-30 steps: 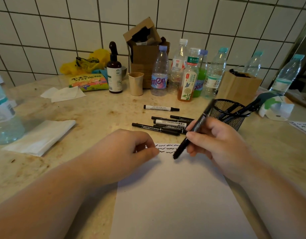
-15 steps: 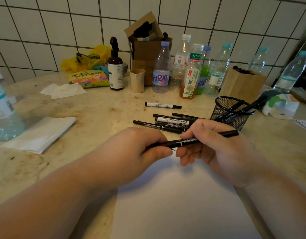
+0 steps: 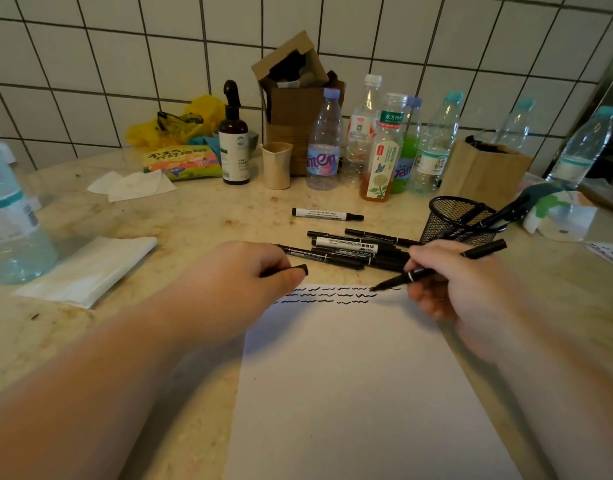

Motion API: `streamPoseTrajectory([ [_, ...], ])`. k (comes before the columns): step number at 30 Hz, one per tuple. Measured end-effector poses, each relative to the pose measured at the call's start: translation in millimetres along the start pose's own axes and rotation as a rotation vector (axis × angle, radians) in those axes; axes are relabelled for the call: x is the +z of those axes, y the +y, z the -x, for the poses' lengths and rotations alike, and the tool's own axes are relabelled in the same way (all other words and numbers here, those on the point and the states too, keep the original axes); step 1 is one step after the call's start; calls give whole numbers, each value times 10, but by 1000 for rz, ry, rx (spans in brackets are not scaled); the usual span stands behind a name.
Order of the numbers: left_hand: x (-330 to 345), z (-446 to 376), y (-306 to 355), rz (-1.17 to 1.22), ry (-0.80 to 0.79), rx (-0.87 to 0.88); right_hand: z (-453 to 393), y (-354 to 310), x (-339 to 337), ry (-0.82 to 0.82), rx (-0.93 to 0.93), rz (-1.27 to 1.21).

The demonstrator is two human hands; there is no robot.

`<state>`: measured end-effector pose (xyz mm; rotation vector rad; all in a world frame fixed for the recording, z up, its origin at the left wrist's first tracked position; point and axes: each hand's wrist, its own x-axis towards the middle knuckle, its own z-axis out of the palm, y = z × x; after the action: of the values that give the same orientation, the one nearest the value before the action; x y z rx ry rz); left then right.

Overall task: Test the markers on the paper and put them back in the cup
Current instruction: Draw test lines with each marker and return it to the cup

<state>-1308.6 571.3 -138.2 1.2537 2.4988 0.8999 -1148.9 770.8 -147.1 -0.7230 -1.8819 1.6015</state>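
The right hand [image 3: 447, 282] grips an uncapped black marker [image 3: 433, 268], its tip at the top edge of the paper [image 3: 360, 393], beside two rows of black squiggles [image 3: 329, 295]. The left hand [image 3: 242, 282] pinches the marker's cap [image 3: 300, 270] just above the paper's corner. More markers [image 3: 350, 249] lie loose on the bench [image 3: 194, 220] behind, next to the mesh cup [image 3: 454, 220], which holds a few others.

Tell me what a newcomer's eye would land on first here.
First, the right hand holding an uncapped black marker with its tip at the rows of black squiggles on the far edge of the white paper sheet. Next, the left hand pinching the black cap, then the black mesh cup behind the right hand.
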Motion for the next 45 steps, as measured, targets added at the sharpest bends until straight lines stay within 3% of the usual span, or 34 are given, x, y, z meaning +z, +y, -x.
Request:
streamPoseTrajectory([
  [12,116,-16,-79,-254,-79,9,-29,59,40,89,142,102],
  [38,139,-42,-111,-223,-80,12,-75,102,8,162,149,118],
  [42,139,-41,-116,-218,-80,11,-66,66,-14,207,98,65],
  [45,134,-32,-103,-209,-84,54,-33,45,-2,144,24,41],
])
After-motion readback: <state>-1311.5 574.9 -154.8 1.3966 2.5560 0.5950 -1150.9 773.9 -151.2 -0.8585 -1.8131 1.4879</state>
